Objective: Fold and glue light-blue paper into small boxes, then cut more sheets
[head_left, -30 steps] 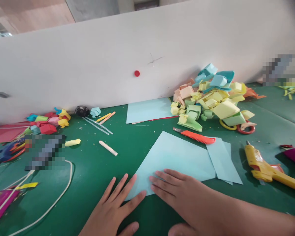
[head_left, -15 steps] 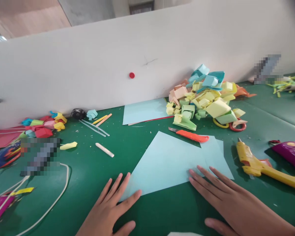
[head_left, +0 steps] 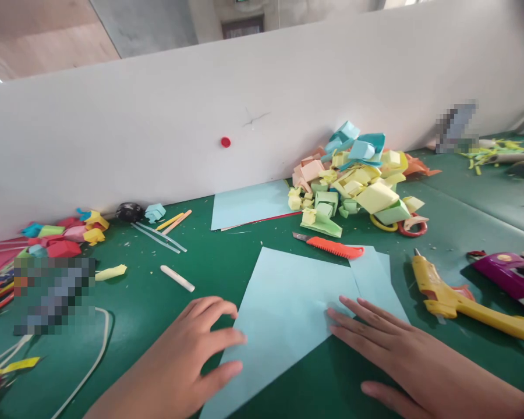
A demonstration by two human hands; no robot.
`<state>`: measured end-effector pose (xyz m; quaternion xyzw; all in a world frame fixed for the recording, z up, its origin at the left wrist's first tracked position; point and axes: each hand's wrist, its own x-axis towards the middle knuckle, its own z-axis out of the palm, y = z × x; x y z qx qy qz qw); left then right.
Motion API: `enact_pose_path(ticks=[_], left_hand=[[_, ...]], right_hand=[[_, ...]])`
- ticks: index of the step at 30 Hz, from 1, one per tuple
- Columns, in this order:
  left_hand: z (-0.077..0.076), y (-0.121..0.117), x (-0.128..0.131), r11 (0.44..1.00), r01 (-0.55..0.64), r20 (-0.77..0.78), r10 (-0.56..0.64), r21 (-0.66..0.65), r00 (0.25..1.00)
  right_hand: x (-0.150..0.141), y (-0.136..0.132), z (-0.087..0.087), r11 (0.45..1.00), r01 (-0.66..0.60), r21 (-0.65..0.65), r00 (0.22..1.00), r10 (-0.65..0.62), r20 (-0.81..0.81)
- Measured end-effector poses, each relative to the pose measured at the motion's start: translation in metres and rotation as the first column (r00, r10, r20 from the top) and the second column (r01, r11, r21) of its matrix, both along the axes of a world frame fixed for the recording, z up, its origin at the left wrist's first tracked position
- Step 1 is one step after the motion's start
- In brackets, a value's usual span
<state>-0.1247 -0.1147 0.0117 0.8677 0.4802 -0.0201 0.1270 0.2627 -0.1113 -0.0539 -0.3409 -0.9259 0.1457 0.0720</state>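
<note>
A light blue sheet of paper lies on the green table in front of me. At its left edge is my left hand, its fingers apart and slightly curled, holding nothing. My right hand rests flat with fingers stretched over the sheet's right side. Smaller blue paper pieces lie beyond the right fingertips, partly overlapped with the sheet. An orange utility knife lies across the top edge of the blue paper, its blade pointing left.
Folded paper pieces form a heap against the white partition. A yellow glue gun lies at right, near a purple tool. More blue sheets sit behind. At left are a white cable and a small white stick.
The blue sheet has turned, its near left corner now closer to me. My left hand has curled its fingers and shifted slightly left. My right hand stays flat on the paper.
</note>
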Motion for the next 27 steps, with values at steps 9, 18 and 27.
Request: enact_pose_path(ticks=[9,18,27], left_hand=[[-0.033,0.037,0.047,0.972,0.234,0.084,-0.232,-0.024,0.969],[-0.046,0.029,0.051,0.962,0.264,0.051,-0.26,-0.075,0.964],[-0.044,0.025,0.052,0.951,0.272,0.039,-0.269,-0.144,0.962]], right_hand=[[-0.008,0.025,0.018,0.997,-0.057,-0.059,0.998,0.059,0.034],[0.005,0.09,0.0,0.959,0.231,0.167,0.973,-0.226,-0.045],[-0.014,0.13,-0.006,0.894,0.361,0.266,0.928,-0.371,-0.011]])
